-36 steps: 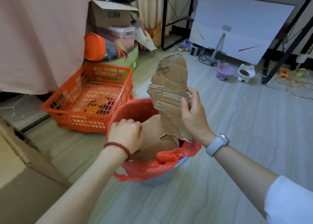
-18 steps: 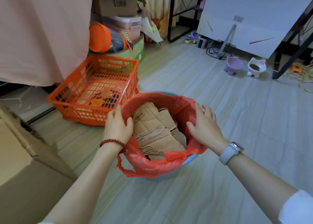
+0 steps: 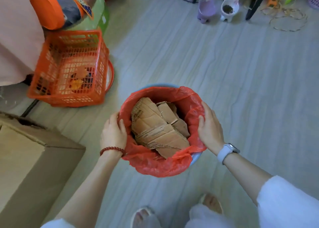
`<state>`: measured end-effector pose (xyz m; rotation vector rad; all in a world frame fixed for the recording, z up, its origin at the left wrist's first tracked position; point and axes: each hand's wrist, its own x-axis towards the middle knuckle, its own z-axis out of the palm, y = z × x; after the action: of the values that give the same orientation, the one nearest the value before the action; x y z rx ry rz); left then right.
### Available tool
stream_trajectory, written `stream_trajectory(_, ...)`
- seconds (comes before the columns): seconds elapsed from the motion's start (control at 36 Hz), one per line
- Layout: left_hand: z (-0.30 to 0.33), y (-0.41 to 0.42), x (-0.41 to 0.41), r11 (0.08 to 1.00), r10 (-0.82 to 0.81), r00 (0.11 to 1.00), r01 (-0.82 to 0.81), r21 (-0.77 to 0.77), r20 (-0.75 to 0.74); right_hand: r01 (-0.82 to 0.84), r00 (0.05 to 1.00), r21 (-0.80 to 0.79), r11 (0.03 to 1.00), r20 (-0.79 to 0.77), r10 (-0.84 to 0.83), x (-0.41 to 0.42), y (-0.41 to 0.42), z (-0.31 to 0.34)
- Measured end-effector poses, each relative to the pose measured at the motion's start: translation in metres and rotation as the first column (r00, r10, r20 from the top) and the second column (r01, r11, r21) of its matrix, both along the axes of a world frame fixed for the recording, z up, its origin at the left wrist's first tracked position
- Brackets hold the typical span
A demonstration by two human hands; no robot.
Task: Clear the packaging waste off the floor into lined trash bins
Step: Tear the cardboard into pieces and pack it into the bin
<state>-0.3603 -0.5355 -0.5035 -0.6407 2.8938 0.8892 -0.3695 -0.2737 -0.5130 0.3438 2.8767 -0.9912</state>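
A pale blue trash bin (image 3: 196, 158) lined with a red plastic bag (image 3: 160, 167) stands on the floor in front of my feet. Torn brown cardboard pieces (image 3: 155, 129) lie stacked inside it. My left hand (image 3: 113, 134), with a red bead bracelet at the wrist, grips the bin's left rim, thumb on the inner side of the liner. On the opposite rim, my right hand (image 3: 209, 129), with a white watch at the wrist, holds on the same way.
An orange mesh basket (image 3: 69, 69) sits on the floor to the upper left, next to a pink cloth (image 3: 17, 38). A large cardboard box (image 3: 31, 167) stands at the left. Two pet bowls (image 3: 229, 8) and cables lie at the far right.
The tall cardboard piece my right hand held went down into the bin. Both hands moved to the bin's rim. The view now looks more steeply down.
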Motion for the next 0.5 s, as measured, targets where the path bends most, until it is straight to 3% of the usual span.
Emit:
stream_trajectory(0.25,0.157,0.092,0.076,0.968,-0.247,0.958,0.237,0.078,0.146,0.319,0.935,-0.073,0.945,0.185,-0.302,0.146,0.091,0.159)
stream_trajectory(0.5,0.292,0.188,0.148,0.851,-0.524,0.839,0.508,0.130,0.150,0.620,0.773,0.033,0.784,0.141,-0.618,0.289,0.147,0.299)
